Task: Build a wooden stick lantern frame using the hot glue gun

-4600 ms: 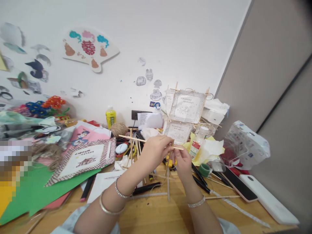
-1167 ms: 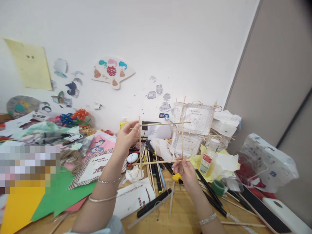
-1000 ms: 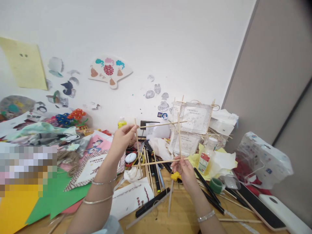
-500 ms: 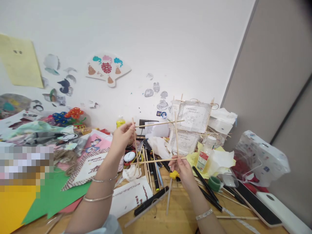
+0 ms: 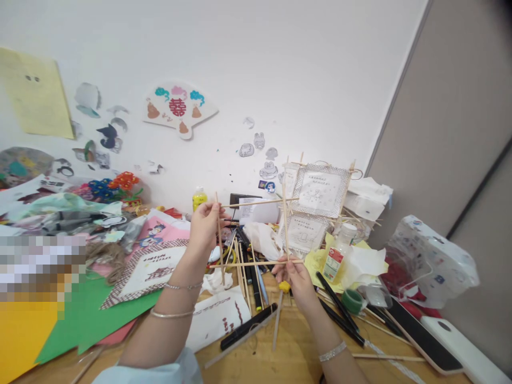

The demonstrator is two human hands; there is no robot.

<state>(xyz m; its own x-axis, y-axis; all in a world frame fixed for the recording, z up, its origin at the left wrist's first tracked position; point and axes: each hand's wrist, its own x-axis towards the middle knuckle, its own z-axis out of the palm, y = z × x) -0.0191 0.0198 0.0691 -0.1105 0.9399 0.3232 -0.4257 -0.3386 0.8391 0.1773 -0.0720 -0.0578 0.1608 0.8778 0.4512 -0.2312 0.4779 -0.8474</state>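
I hold a square frame of thin wooden sticks [image 5: 256, 203] upright above the desk. My left hand [image 5: 205, 226] pinches the frame's upper left corner, where two sticks cross. My right hand [image 5: 291, 272] pinches the lower right corner. Both hands are closed on the sticks. Behind the frame stands a paper lantern [image 5: 318, 200] with patterned borders on a similar stick frame.
The wooden desk [image 5: 296, 352] is crowded: black markers [image 5: 246, 330], loose sticks, a patterned paper panel [image 5: 154, 266], green paper [image 5: 96, 320], a small glue bottle [image 5: 335, 250], green tape [image 5: 352, 300], a phone [image 5: 424, 333], a plastic bag [image 5: 434, 256]. Paper cut-outs hang on the wall.
The stick frame, earlier held low and flat between my hands, is now raised upright and spread between both hands. Over the last second it has drifted slightly left.
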